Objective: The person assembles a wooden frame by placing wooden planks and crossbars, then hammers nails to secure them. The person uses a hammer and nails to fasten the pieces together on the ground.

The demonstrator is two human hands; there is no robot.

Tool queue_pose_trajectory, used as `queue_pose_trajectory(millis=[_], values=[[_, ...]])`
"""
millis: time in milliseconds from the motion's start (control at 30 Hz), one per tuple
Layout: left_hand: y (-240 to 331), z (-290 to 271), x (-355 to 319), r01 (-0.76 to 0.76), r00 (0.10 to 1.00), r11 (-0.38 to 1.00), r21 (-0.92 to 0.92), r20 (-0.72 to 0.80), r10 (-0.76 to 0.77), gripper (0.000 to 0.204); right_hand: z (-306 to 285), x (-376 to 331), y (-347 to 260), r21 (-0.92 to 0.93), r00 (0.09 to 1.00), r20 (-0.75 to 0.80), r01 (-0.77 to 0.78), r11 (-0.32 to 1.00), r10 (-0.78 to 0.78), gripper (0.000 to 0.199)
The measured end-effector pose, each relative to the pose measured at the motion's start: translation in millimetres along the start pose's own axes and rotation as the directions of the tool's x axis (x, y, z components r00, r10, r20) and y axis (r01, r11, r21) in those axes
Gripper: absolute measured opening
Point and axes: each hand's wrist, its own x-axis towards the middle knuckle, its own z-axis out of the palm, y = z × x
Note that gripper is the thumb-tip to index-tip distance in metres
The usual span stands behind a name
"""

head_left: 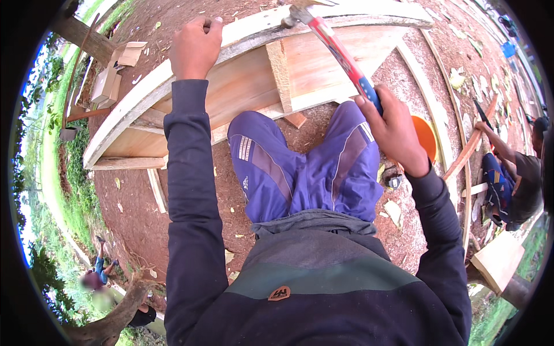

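Note:
In front of my knees lies a wooden frame (131, 113) with a thin wood panel and a short cross brace (279, 75). My left hand (197, 47) is closed in a fist at the frame's far, curved board. Its fingertips face away, so whatever they may pinch is hidden. My right hand (398, 128) is wrapped round the blue end of a claw hammer (340, 53) with a red and blue handle. The hammer's metal head is raised over the far board, to the right of my left hand.
An orange bucket (425, 138) stands beyond my right hand, near a small dark object (393, 181). Long timber strips (427, 95) lie to the right. Farther right, a person (522, 173) handles a plank (470, 153). Cardboard boxes (106, 86) sit at the left by a tree trunk (86, 39).

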Motion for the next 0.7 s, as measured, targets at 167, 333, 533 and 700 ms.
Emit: queue_pose_trajectory(millis=[167,333,533,700], values=[[3,4,6,-0.058,0.996,0.987,-0.148,0.054,0.067,0.039,47,-138,103,0.034,0.920,-0.263,-0.293,0.956,0.291,0.026],[60,21,15,-0.216,0.942,0.953,-0.213,0.211,0.261,0.069,66,-277,143,-0.042,0.755,-0.354,-0.603,0.797,0.552,0.027],[155,57,-10,-0.602,0.792,0.780,0.169,0.248,0.558,0.096,73,-363,159,-0.359,0.625,-0.128,-0.753,0.551,0.770,0.029],[156,70,4,-0.588,0.796,0.787,0.190,0.311,0.520,0.049,102,-367,176,-0.194,0.675,-0.156,-0.737,0.648,0.721,0.033]])
